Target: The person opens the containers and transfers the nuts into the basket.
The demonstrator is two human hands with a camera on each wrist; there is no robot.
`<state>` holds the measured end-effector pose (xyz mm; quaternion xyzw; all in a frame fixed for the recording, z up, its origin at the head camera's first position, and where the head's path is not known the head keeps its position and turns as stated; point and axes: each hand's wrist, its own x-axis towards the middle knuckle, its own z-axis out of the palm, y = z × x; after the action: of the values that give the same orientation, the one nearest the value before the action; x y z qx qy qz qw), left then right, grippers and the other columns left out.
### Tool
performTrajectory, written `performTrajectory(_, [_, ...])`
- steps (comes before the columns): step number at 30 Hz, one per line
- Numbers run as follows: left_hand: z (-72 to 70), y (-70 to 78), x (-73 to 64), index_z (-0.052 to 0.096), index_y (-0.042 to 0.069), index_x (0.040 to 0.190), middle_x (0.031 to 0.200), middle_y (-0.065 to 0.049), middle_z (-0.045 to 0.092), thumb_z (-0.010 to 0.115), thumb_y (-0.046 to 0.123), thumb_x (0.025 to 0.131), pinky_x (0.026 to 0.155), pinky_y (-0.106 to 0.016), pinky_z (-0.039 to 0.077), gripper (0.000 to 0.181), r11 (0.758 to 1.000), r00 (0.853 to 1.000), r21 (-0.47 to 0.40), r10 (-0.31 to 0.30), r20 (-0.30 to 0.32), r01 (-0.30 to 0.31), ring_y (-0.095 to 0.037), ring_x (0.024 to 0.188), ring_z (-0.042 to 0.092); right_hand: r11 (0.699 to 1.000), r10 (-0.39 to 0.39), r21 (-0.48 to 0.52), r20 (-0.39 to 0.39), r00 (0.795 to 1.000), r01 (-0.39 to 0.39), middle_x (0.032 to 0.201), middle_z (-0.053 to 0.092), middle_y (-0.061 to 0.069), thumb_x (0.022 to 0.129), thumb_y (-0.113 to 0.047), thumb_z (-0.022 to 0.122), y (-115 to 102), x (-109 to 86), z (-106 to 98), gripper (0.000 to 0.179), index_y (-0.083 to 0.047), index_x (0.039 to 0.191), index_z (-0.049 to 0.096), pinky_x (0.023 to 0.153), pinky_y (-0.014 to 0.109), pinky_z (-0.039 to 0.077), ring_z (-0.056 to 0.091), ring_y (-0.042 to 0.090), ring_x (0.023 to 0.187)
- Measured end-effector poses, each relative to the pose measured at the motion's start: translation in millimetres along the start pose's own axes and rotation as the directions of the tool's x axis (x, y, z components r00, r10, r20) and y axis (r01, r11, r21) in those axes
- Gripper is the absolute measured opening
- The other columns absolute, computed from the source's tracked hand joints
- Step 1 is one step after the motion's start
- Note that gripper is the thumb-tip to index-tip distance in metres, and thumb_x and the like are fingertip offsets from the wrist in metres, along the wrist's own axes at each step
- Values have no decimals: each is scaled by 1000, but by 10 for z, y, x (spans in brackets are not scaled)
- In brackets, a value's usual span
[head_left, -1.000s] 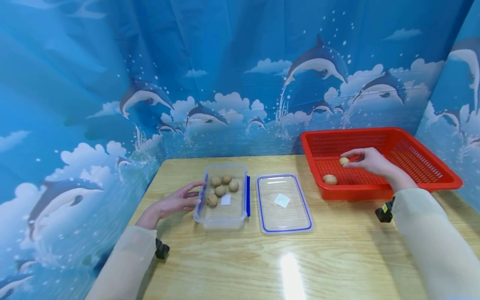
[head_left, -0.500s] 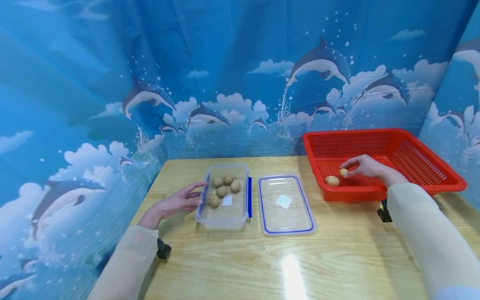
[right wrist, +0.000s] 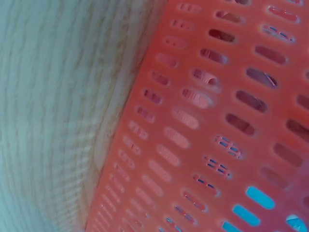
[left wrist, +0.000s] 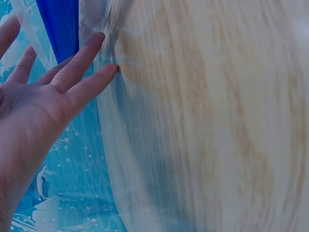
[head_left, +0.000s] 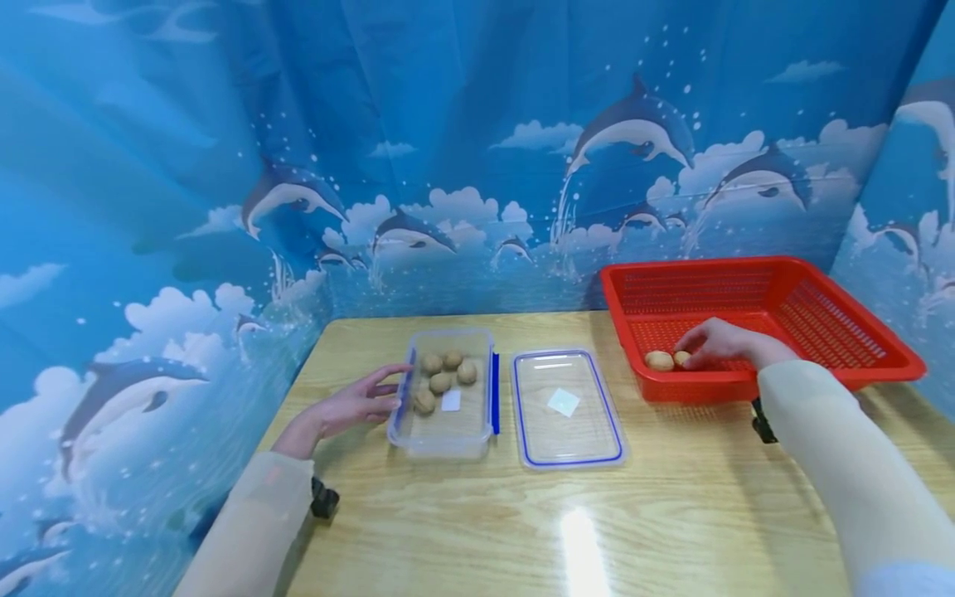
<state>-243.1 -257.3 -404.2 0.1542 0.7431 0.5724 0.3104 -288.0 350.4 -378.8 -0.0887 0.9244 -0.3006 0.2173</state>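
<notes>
My right hand (head_left: 719, 344) reaches down into a red plastic basket (head_left: 697, 385) and pinches a walnut (head_left: 681, 358) between thumb and fingers. Beside that one lies another walnut (head_left: 660, 361) near the basket's front left corner. My left hand (head_left: 358, 400), its fingers spread and fairly straight, touches the left wall of a clear plastic container (head_left: 466, 431). Several walnuts (head_left: 440, 382) sit in the container along with a small white packet (head_left: 451, 400). The right wrist view has only the slotted basket wall (right wrist: 193, 121); the right hand is hidden there.
A clear lid (head_left: 567, 431) with a blue seal lies between container and basket, a pale square packet (head_left: 563, 402) on it. A blue clip flap (head_left: 496, 394) hangs at the container's right side. A dolphin-print curtain (head_left: 462, 166) stands behind the wooden table (head_left: 448, 531).
My right hand has moved lower and toward the front of the basket with the walnut, bringing it close to the other walnut. My left hand stays at the container's side.
</notes>
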Motion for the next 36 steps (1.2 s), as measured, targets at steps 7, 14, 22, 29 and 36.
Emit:
performTrajectory(7, [1, -10, -10, 14, 16, 156, 157, -27, 7, 49, 9, 102, 110, -54, 26, 65, 1000, 1000, 5, 8, -1, -8, -41, 143, 13, 1000, -9, -17, -30, 999, 8, 120, 60, 25, 86, -20, 74, -26, -23, 2, 48, 7, 124, 61, 86, 51, 50, 49, 42, 109])
performTrajectory(14, [11, -34, -4, 15, 16, 156, 157, -26, 8, 53, 13, 101, 110, -55, 26, 67, 1000, 1000, 5, 11, -2, -11, -41, 143, 13, 996, -92, -24, -166, 982, 90, 126, 56, 30, 89, -17, 71, -24, -114, -113, 46, 8, 126, 58, 89, 57, 47, 44, 48, 116])
performTrajectory(22, [6, -27, 3, 14, 16, 156, 157, -27, 8, 53, 13, 101, 110, -55, 26, 68, 1000, 1000, -10, 6, 2, -6, -41, 143, 14, 992, -104, 41, -256, 961, 118, 135, 50, 30, 93, -24, 68, -292, -273, -220, 52, 3, 134, 53, 93, 61, 43, 40, 47, 123])
performTrajectory(29, [3, -26, 1, 14, 15, 156, 157, -27, 8, 51, 10, 102, 110, -55, 26, 66, 1000, 1000, -7, 6, 5, -6, -42, 143, 14, 979, -185, 33, -292, 938, 203, 130, 57, 23, 91, -25, 70, -719, -332, -178, 51, -1, 134, 56, 89, 51, 51, 50, 40, 119])
performTrajectory(36, [1, -17, -1, 14, 16, 156, 157, -27, 8, 52, 12, 102, 110, -54, 27, 67, 1000, 1000, -5, 8, 4, -8, -41, 143, 14, 943, -301, 67, -245, 921, 326, 129, 59, 20, 92, -21, 70, -1125, -300, -21, 47, -3, 133, 57, 90, 48, 51, 54, 35, 116])
